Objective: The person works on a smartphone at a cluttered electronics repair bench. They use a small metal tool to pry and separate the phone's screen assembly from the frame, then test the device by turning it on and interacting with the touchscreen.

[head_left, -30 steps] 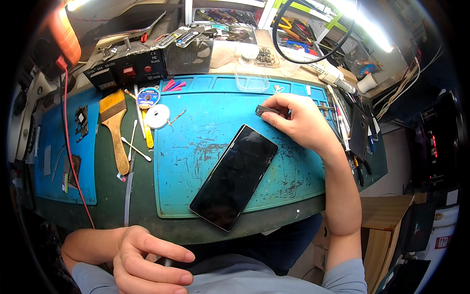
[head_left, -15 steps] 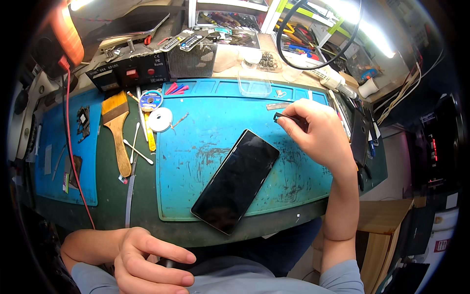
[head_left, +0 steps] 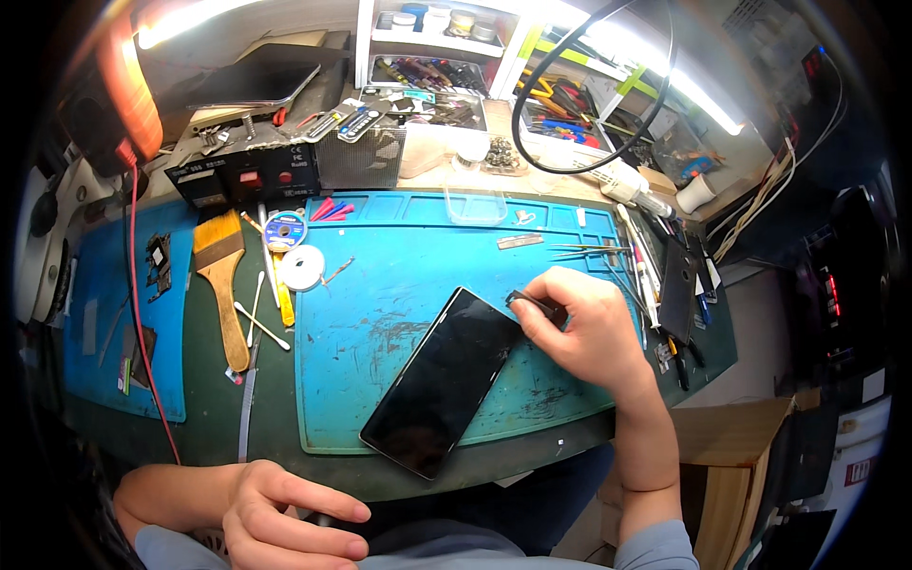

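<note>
A smartphone [head_left: 439,385] with a dark screen lies aslant on the blue work mat [head_left: 332,413], its lower end past the mat's front edge. Beside its upper right corner, my right hand [head_left: 584,323] pinches a small flat black part [head_left: 534,305] between thumb and fingers. The part is held over the mat; whether it touches the phone I cannot tell. My left hand [head_left: 290,518] is low in front of the bench edge, fingers curled. Something dark shows under its fingers, mostly hidden. Behind the right hand lie tweezers [head_left: 589,251] and a short metal strip [head_left: 520,241].
Left of the mat lie a wide brush [head_left: 223,285], cotton swabs [head_left: 261,326], a white spool [head_left: 302,268] and a blue-labelled spool [head_left: 285,231]. A black power box [head_left: 247,176] stands behind. Pliers [head_left: 680,366] lie at right. A black cable loop [head_left: 521,114] hangs overhead.
The view has tilted up, so the bench sits lower in the picture. My right hand has come nearer the phone's upper right corner with the black part. My left hand stays nearly still.
</note>
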Demonstrator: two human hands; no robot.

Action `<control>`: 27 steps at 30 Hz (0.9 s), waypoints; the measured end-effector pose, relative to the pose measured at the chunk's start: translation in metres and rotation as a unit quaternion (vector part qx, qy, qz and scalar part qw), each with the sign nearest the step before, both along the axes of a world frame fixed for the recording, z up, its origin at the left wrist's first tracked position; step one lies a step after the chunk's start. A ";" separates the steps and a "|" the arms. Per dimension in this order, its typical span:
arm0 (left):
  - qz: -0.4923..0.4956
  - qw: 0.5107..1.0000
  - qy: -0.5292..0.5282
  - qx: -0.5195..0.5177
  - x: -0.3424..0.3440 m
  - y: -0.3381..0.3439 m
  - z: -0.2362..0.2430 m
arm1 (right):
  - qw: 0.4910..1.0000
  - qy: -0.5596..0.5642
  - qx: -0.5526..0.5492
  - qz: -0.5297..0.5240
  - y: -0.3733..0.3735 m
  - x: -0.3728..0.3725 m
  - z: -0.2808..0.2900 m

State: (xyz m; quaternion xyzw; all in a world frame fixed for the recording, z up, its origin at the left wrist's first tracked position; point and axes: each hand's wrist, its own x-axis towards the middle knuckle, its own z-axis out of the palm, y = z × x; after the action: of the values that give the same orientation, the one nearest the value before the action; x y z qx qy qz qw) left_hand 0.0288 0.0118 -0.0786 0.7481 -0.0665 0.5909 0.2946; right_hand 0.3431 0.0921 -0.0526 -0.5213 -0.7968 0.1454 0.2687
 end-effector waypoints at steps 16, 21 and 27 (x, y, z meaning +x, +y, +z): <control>-0.020 1.000 0.016 0.009 -0.003 0.003 0.002 | 0.999 -0.043 0.003 0.019 -0.004 0.003 0.004; -0.026 0.999 0.029 0.010 -0.005 0.004 0.003 | 0.999 -0.041 0.001 0.021 -0.004 0.002 0.005; -0.029 0.999 0.030 0.009 -0.006 0.005 0.004 | 0.999 -0.039 -0.013 0.019 -0.004 0.003 0.006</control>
State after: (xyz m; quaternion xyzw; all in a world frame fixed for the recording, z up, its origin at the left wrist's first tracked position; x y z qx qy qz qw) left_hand 0.0228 0.0169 -0.0747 0.7659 -0.0847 0.5584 0.3073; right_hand 0.3463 0.0881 -0.0466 -0.5150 -0.8144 0.1402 0.2278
